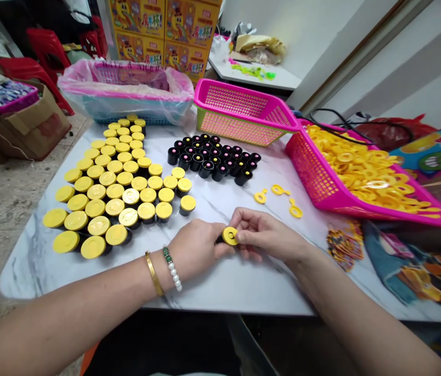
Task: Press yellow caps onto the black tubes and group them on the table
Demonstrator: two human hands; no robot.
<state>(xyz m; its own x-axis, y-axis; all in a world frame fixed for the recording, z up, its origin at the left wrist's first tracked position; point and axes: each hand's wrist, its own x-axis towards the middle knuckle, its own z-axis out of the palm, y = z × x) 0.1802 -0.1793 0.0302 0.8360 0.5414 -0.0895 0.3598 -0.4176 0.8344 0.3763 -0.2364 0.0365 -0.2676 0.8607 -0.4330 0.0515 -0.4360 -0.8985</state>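
Note:
My left hand (194,244) is closed around a small black cup, most of it hidden by the fingers. On the cup sits a round yellow cap (230,235) with a dark ring mark at its centre. The thumb and fingers of my right hand (265,233) pinch the cap's right edge. To the left stand rows of yellow-capped black cups (115,207), upright and close together. Beyond my hands is a group of black cups (206,168) with pink or yellow dots on top. Loose yellow rings with small tabs (295,210) lie beyond my right hand.
A pink basket (302,169) at the right is heaped with yellow rings (355,162). Behind the black cups stands a pink and green basket (243,128), beside a plastic-lined basket (126,104). Printed cards (344,245) lie right of my right arm on the marbled table (220,290).

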